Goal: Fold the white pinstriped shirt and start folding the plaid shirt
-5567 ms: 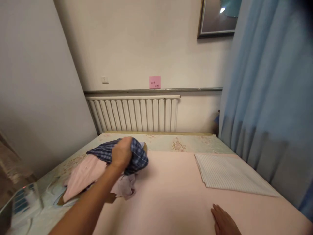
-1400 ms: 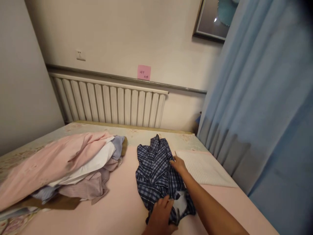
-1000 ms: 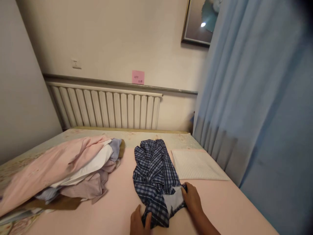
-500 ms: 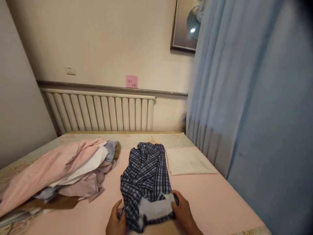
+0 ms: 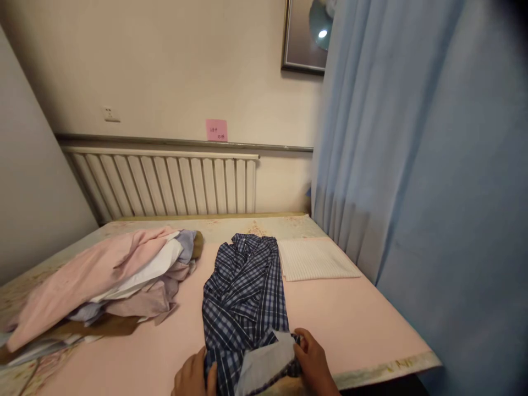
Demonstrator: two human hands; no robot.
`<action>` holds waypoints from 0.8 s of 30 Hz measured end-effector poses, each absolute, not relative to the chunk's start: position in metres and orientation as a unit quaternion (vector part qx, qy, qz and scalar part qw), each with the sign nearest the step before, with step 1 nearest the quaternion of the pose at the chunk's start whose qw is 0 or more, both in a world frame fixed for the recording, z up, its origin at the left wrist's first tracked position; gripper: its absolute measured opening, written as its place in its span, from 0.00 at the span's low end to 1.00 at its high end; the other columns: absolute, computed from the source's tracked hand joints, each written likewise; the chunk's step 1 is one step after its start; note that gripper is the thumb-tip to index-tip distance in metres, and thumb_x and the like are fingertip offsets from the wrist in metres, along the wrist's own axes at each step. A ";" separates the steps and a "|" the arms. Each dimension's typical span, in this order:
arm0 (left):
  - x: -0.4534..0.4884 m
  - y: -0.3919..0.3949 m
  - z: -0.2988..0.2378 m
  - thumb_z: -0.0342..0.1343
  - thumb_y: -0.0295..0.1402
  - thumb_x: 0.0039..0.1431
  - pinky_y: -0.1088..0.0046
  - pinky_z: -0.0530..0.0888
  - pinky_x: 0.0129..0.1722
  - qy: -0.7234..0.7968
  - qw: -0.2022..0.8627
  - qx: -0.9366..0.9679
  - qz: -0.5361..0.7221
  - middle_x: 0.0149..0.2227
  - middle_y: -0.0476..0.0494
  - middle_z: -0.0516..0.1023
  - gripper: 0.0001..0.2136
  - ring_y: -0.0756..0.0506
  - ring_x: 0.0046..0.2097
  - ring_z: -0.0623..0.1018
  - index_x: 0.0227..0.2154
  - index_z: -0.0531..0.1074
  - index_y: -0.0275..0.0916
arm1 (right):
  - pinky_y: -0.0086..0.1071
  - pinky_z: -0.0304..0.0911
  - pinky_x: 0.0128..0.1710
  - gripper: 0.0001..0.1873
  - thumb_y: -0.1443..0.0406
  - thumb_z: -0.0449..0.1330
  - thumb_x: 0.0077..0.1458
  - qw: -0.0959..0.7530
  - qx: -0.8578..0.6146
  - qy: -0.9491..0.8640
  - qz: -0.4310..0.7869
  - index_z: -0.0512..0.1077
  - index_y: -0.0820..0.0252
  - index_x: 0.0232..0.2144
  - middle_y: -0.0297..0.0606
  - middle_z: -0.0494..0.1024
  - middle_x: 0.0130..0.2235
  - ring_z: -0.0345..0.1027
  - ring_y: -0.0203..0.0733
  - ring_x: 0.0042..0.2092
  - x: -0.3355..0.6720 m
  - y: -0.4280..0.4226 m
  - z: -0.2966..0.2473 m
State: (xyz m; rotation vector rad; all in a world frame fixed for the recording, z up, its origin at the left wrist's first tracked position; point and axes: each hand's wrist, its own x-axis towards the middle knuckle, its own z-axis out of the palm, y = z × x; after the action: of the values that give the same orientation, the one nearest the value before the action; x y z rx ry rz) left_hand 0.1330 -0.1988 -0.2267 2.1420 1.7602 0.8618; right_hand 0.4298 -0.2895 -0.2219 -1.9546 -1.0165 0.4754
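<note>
A dark blue plaid shirt (image 5: 245, 297) lies lengthwise on the pink bed cover (image 5: 338, 324), its collar toward the wall and its sleeves folded over the front. At the near end its hem is turned so that a pale grey inner side shows. My right hand (image 5: 312, 360) pinches the hem's right corner between thumb and fingers. On the left edge of the shirt rests my left hand (image 5: 193, 377), its thumb over the cloth and its fingers at the side; the lower part of this hand is cut off by the frame.
A heap of clothes (image 5: 111, 275), pink, white, mauve and brown, lies left of the shirt. Right of the collar is a folded cream striped cloth (image 5: 317, 258). A blue curtain (image 5: 391, 165) hangs along the right side, and a radiator (image 5: 173, 184) stands behind the bed.
The near hem has been lowered and shifted slightly, its pale inner side now slanting toward me. My left hand has moved a little down and left. The view has tilted slightly.
</note>
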 end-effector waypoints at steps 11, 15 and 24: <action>0.182 -0.253 -0.225 0.52 0.43 0.55 0.58 0.63 0.54 0.514 0.090 0.827 0.209 0.52 0.37 0.73 0.24 0.37 0.55 0.69 0.53 0.68 0.39 | 0.33 0.66 0.38 0.28 0.60 0.56 0.42 0.487 -0.736 -0.403 0.243 0.70 0.61 0.48 0.36 0.76 0.31 0.71 0.43 0.33 0.421 -0.290 -0.217; 0.181 -0.257 -0.230 0.50 0.40 0.57 0.59 0.63 0.54 0.513 0.106 0.830 0.191 0.52 0.37 0.72 0.21 0.39 0.55 0.68 0.52 0.69 0.38 | 0.31 0.62 0.33 0.20 0.61 0.56 0.43 0.443 -0.747 -0.442 0.223 0.73 0.59 0.41 0.32 0.73 0.27 0.67 0.41 0.29 0.414 -0.292 -0.215; 0.151 -0.234 -0.224 0.42 0.36 0.60 0.58 0.66 0.53 0.619 0.051 0.737 0.266 0.50 0.33 0.69 0.20 0.38 0.53 0.68 0.50 0.67 0.31 | 0.29 0.58 0.33 0.10 0.72 0.48 0.42 0.427 -0.678 -0.561 0.210 0.68 0.56 0.24 0.33 0.70 0.28 0.64 0.39 0.32 0.410 -0.328 -0.197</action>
State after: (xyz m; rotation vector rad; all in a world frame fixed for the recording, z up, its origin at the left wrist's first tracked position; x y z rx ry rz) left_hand 0.1511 -0.2336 -0.2242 2.2437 1.8830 0.8109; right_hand 0.4099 -0.3280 -0.1972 -1.6930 -1.4017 0.5251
